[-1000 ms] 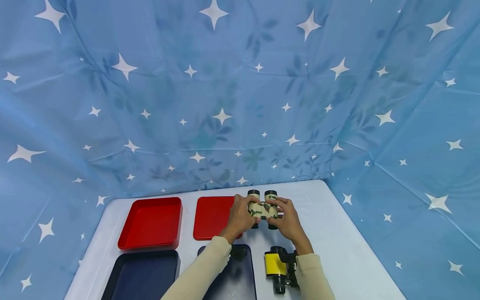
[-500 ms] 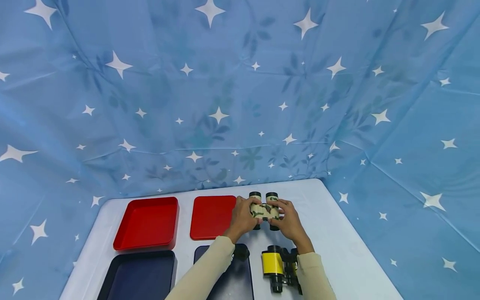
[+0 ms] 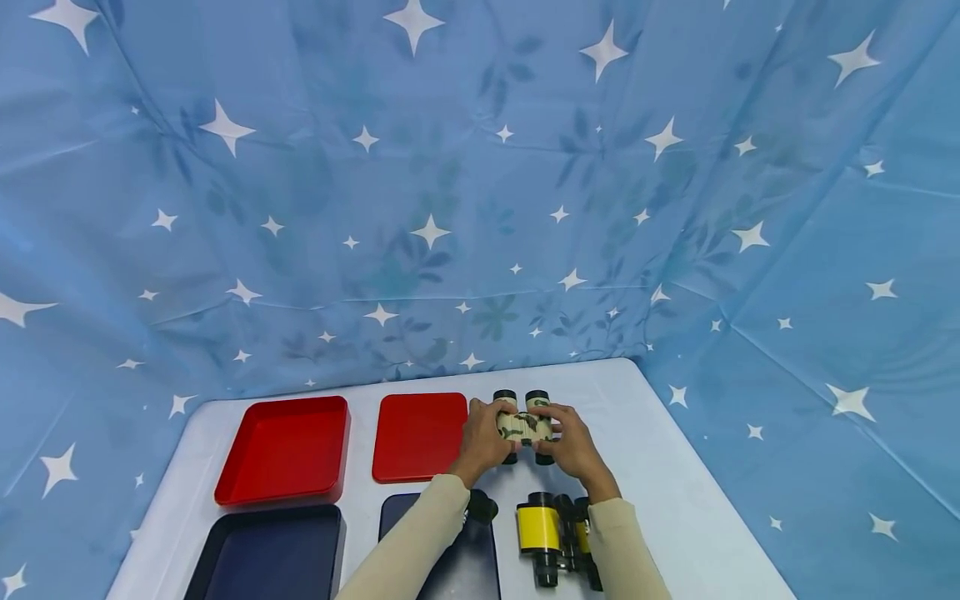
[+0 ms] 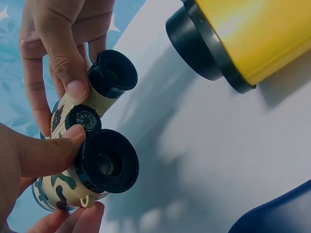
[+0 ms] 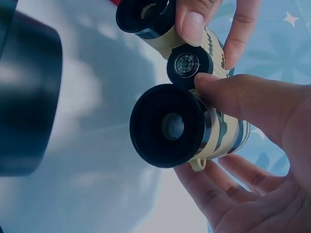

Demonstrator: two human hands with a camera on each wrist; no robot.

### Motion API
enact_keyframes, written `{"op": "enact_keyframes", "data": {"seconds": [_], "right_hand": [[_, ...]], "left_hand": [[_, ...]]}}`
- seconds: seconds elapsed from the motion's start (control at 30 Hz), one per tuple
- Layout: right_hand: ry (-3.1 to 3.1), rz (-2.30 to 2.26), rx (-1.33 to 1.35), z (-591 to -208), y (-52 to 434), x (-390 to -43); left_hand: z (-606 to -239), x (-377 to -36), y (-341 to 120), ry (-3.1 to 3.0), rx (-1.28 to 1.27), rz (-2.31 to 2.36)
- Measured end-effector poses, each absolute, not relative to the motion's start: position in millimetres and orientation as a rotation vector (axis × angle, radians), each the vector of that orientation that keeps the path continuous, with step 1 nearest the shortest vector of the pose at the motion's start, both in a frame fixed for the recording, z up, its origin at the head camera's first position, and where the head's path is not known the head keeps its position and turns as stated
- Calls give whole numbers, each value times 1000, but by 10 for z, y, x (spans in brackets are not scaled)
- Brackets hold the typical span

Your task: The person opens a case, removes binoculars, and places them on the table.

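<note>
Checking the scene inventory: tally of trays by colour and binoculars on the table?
Red trays: 2
Dark blue trays: 2
Binoculars: 2, camouflage pair held in both hands, yellow pair lying on the table
Total: 6

The head camera looks from above and behind the arms, forward and down, and takes in the whole white desk [image 3: 675, 467] and the blue starred cloth [image 3: 480, 208] behind it. Each wrist camera sits very near its own hand and looks from low over the desk at the eyepiece end of the camouflage binoculars [image 4: 92, 145]. All three views share these binoculars; the left wrist view and the head view also share the yellow binoculars [image 3: 542, 533].
</note>
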State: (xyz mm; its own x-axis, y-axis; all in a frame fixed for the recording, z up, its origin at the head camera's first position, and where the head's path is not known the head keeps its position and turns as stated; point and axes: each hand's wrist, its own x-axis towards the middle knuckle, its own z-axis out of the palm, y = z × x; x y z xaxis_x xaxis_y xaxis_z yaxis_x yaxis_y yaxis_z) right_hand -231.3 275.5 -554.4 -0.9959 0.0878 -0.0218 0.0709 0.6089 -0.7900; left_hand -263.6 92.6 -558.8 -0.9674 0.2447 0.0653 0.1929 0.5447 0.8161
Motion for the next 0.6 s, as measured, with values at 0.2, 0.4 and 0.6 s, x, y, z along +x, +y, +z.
{"op": "enact_keyframes", "data": {"seconds": [0.2, 0.4, 0.6], "right_hand": [[-2832, 1361, -155, -5610, 2743, -2359], [-2865, 1336, -203, -5662, 2733, -2397], [-2873, 1324, -221, -5676, 2750, -2409]], "left_hand": [[-5671, -2666, 940, 2697, 331, 1390], [-5743, -2692, 958, 2691, 315, 1375], [-5808, -2718, 996, 2700, 298, 1371]]}}
